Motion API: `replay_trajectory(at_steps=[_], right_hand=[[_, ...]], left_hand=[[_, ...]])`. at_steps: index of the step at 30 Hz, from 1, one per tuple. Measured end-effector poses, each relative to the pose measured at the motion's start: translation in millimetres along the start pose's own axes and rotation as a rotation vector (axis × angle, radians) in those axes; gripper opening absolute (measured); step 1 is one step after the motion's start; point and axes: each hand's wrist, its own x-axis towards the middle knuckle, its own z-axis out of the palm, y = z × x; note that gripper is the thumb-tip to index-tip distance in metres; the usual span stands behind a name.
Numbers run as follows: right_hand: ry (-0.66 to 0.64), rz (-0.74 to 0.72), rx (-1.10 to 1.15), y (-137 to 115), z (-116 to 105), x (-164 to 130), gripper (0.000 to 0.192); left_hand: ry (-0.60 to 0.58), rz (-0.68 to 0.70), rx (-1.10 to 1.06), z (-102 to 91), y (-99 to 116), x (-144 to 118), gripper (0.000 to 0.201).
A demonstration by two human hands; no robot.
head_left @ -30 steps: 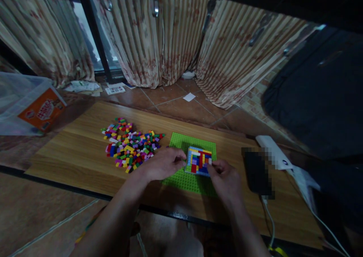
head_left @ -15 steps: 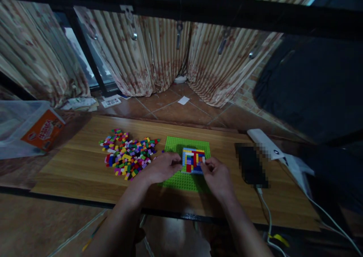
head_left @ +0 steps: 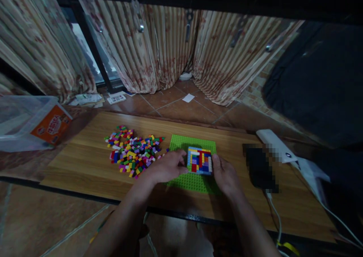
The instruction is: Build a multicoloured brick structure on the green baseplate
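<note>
A square block of building bricks (head_left: 202,160) in red, yellow, blue and white, with a light blue rim, is over a green studded baseplate (head_left: 195,184). At its left edge is my left hand (head_left: 167,167), fingers bent and the thumb apart from them near the lower left corner. My right hand (head_left: 227,174) lies along the block's right edge, thumb uppermost against its side; the other fingers are mostly hidden. To the left of the baseplate spreads a heap of loose colourful bricks (head_left: 136,154).
The wooden table (head_left: 82,166) carries a blurred-out black device (head_left: 259,170) on a cable and a white power strip (head_left: 272,143) at the right. A clear plastic bin (head_left: 22,140) with an orange label is at the far left. Curtains (head_left: 170,49) hang behind.
My right fingertips have drawn back from the block's upper right part, and that hand now lies along its right side. The whole view has shifted slightly.
</note>
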Motion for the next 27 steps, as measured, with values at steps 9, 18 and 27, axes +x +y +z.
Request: replay_trajectory(at_steps=[9,18,27], right_hand=[[-0.013,-0.008,-0.143,8,-5,18,0.059],[0.444,-0.099,-0.238,-5,-9,13,0.048],[0.07,-0.565,0.096,-58,56,-40,0.023]], left_hand=[[0.115,-0.005,0.033,9.0,10,1,0.042],[0.166,0.132,0.096,-2.7,9,0,0.033],[0.924,0.094,-0.266,-59.2,-38,-28,0.024]])
